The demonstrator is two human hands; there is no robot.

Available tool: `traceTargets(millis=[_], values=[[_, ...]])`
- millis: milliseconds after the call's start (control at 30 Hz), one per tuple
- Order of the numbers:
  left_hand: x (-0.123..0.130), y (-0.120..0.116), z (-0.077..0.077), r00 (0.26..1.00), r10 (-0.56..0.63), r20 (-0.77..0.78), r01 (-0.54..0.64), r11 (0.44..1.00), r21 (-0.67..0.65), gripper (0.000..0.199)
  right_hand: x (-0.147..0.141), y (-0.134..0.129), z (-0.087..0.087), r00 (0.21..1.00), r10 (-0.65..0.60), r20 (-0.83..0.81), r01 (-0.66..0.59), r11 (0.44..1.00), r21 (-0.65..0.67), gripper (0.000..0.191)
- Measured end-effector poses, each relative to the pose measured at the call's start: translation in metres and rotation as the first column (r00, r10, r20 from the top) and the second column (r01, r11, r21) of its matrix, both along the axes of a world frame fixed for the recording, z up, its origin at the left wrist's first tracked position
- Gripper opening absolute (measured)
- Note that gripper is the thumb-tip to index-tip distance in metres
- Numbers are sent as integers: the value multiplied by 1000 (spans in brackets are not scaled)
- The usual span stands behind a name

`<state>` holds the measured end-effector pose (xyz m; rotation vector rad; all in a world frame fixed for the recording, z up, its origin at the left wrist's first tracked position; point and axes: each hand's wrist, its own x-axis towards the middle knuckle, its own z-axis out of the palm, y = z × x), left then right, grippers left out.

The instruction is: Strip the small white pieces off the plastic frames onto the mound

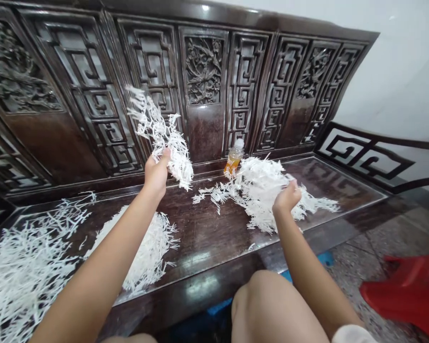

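Note:
My left hand (157,174) is closed around a bunch of white branched sprigs (160,128), thin and plastic-looking, raised above the bench seat. Its fingers are mostly hidden behind the bunch. My right hand (288,195) is at the near right side of a heap of similar white sprigs (260,190), its fingers pinched together. A bit of white sprig shows at those fingertips, partly blurred. Below my left forearm lies a second, denser white pile (146,257). At the far left spreads a looser tangle of longer white branched pieces (25,267).
A bottle with orange contents (233,158) stands behind the right heap. The dark wooden bench (196,238) has a carved openwork back (205,128) and an armrest (372,152) at right. A red plastic stool (407,290) is on the floor at lower right.

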<state>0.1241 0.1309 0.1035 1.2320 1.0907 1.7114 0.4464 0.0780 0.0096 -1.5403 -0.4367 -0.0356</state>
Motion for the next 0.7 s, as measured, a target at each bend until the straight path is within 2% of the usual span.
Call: traceTargets(millis=[67, 100, 167, 233, 267, 333, 433, 500, 567, 600, 633, 667, 700], values=[[1, -4, 11, 988, -144, 51, 146, 988, -41, 40, -26, -7, -3, 973, 200, 117, -191, 978, -83, 38], [1, -7, 16, 979, -195, 55, 197, 979, -47, 39, -39, -11, -4, 931, 307, 199, -279, 948, -154, 38], [-1, -14, 24, 972, -232, 37, 233, 971, -44, 37, -62, -18, -9, 780, 518, 351, -398, 843, -361, 40], [-5, -22, 28, 978, -208, 24, 208, 978, -27, 37, -74, -22, -16, 635, 644, 428, -369, 739, -564, 40], [-8, -26, 29, 981, -192, 24, 192, 981, -12, 37, -74, -22, -19, 595, 672, 440, -317, 700, -641, 40], [-15, -35, 31, 985, -171, 33, 171, 985, 13, 37, -65, -21, -27, 600, 676, 427, -194, 641, -743, 39], [-25, -52, 34, 986, -150, 67, 150, 989, 11, 38, -44, -18, -35, 686, 642, 344, -95, 547, -832, 41], [-29, -66, 35, 983, -139, 123, 142, 990, -17, 38, -38, -20, -33, 706, 656, 268, -89, 458, -885, 43], [-30, -80, 34, 969, -139, 206, 153, 987, -52, 39, -47, -25, -21, 688, 691, 224, -83, 382, -921, 40], [-28, -86, 32, 957, -145, 251, 166, 984, -66, 39, -57, -29, -11, 670, 707, 226, -79, 371, -925, 39], [-26, -92, 29, 943, -150, 297, 181, 980, -81, 39, -69, -32, 3, 651, 710, 266, -68, 404, -912, 42], [-23, -97, 25, 927, -154, 342, 200, 974, -103, 38, -83, -35, 18, 634, 697, 335, -68, 482, -874, 50], [-20, -101, 21, 911, -157, 382, 223, 965, -136, 38, -99, -37, 36, 591, 720, 364, -138, 535, -834, 56]])
